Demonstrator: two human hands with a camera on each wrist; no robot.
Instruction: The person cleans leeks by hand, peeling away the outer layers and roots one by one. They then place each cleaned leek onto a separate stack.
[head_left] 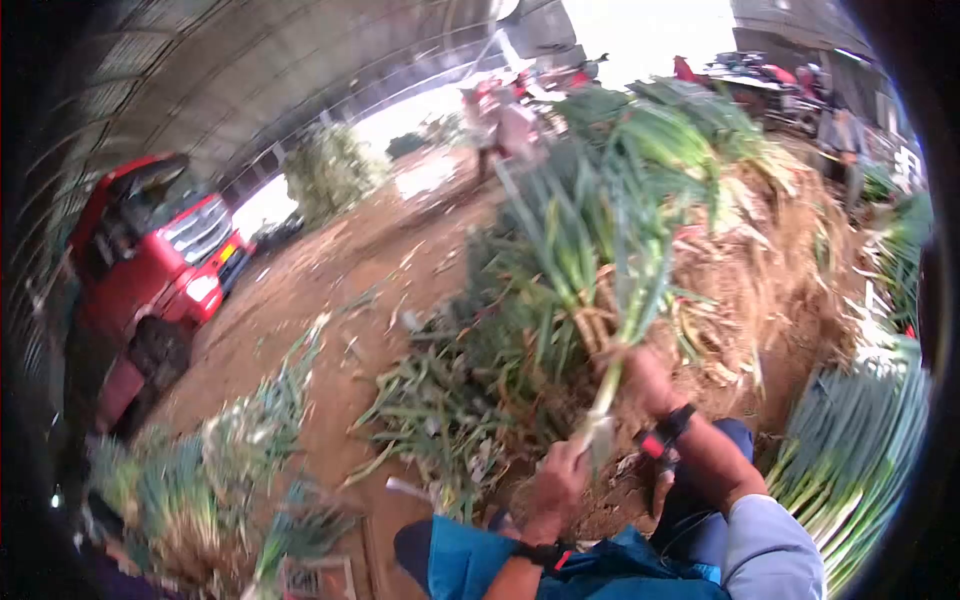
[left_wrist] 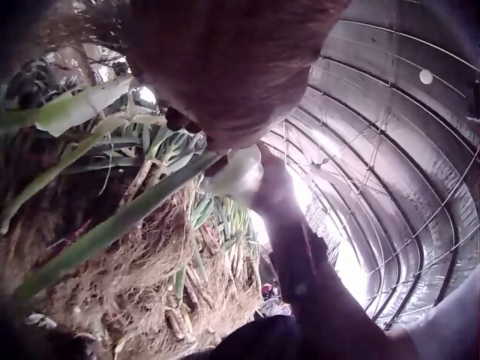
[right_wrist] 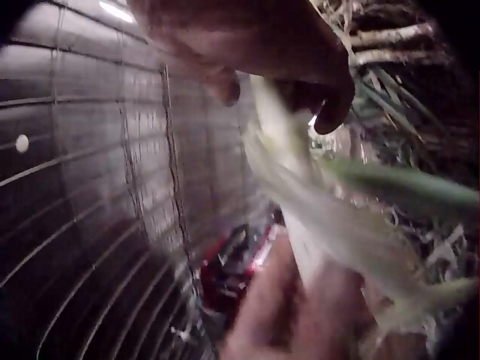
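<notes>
A long green onion [head_left: 606, 398] slants between my two hands, its leaves fanning upward over the pile. My right hand [head_left: 648, 380] grips the stalk where white turns to green. Lower down, my left hand [head_left: 560, 485] holds the white end. In the right wrist view, a pale outer leaf layer [right_wrist: 337, 225] hangs loose from the stalk, between the right hand [right_wrist: 255, 45] above and the left hand [right_wrist: 300, 315] below. The left wrist view shows a green leaf [left_wrist: 112, 229] hanging down beside the left hand [left_wrist: 232, 67], which hides most of the stalk.
A tall heap of green onions [head_left: 590, 230] with dry roots [head_left: 760, 270] rises in front. Stripped leaves [head_left: 440, 400] litter the ground. More onions [head_left: 850, 450] lie in a row at the right, others [head_left: 180, 500] at the left. A red truck [head_left: 160, 260] stands further off; a person [head_left: 505, 125] is behind.
</notes>
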